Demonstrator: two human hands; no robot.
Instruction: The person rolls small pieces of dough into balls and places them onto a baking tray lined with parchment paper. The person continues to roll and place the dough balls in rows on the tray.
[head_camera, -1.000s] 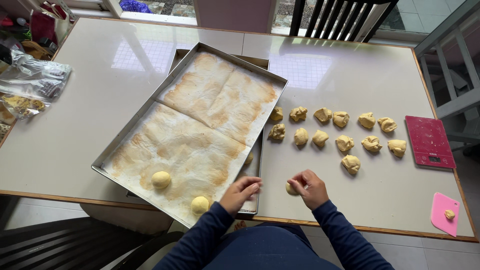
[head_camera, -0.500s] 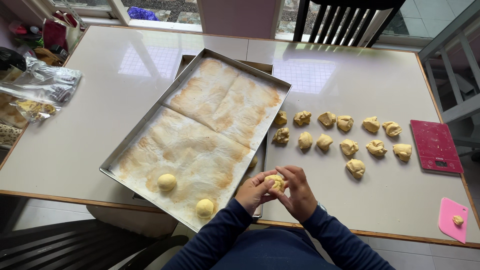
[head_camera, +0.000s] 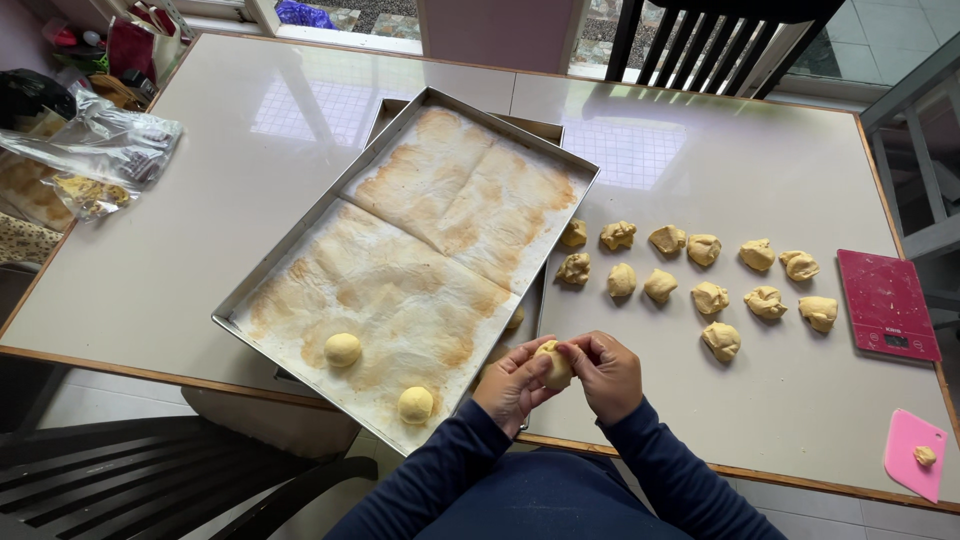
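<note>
A: Item one, hands?

B: Left hand (head_camera: 512, 385) and right hand (head_camera: 610, 372) were together at the near edge of the pale glossy worktop (head_camera: 240, 200), fingers curled in around one small pale-yellow lump of dough (head_camera: 555, 364). Neither was fully closed; both cupped and pinched it between them.

A: Change since a second before?

B: Then, the right hand lay on a rough lump on the worktop and the left was at the tray's near edge. Half a second later both had met on the lump. It was now lifted clear of the worktop and looked rounder, so the shaping appeared under way.

A: Item two, the tray?

B: Large rectangular metal baking tray lined with browned parchment paper (head_camera: 420, 250), left of the hands, stacked askew on a second tray. Two smooth round dough balls (head_camera: 343, 349) sat near its near-left end.

A: Remaining stock?

B: About thirteen rough unshaped dough pieces (head_camera: 712, 297) in loose rows, right of the tray, far of the hands.

A: Sundries?

B: Flat red kitchen scale (head_camera: 888, 305) at far right; pink plastic scraper (head_camera: 915, 455) with a dough scrap, near right; clear plastic bags (head_camera: 90, 160), far left.
</note>
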